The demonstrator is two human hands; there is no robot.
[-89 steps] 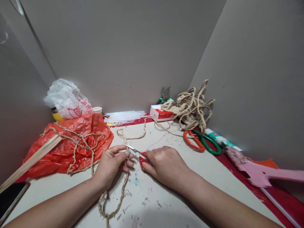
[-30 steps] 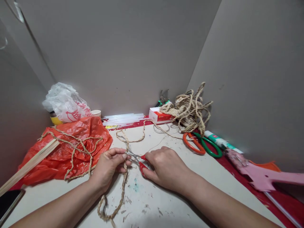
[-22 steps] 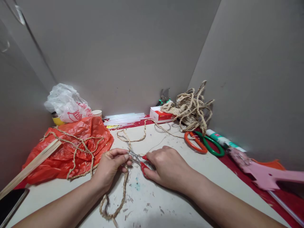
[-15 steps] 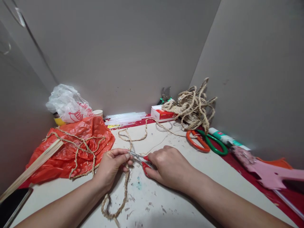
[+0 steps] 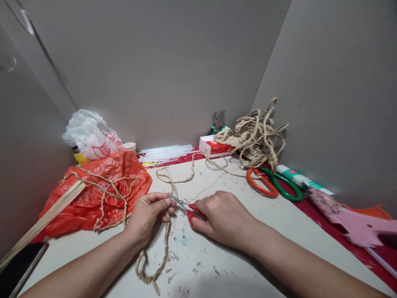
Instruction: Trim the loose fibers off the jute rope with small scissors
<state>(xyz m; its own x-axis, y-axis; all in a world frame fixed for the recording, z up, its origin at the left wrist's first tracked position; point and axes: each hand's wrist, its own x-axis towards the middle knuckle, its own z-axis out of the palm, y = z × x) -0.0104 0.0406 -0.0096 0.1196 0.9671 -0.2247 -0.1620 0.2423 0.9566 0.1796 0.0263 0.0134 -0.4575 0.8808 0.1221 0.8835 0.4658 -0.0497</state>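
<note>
My left hand (image 5: 151, 210) pinches a thin braided straw rope (image 5: 166, 240) between thumb and fingers. The rope's lower part curls on the table below the hand, and its upper part runs away toward the back. In my right hand (image 5: 221, 215) is a small pair of scissors with red handles (image 5: 191, 216). Their metal blades point left and reach the rope at my left fingertips, nearly closed there. My left fingers partly hide where blades and rope meet.
A red plastic bag (image 5: 102, 190) with rope pieces on it lies left, near a dark phone-like object (image 5: 23, 267). Tangled rope (image 5: 257, 132), a red-and-white box (image 5: 214, 147), large orange-and-green-handled scissors (image 5: 287, 187) and a pink glue gun (image 5: 356, 223) line the back and right.
The scissors' blades and handles have drawn closer together at the rope. Both hands stay in nearly the same place, while the whole view has shifted slightly.
</note>
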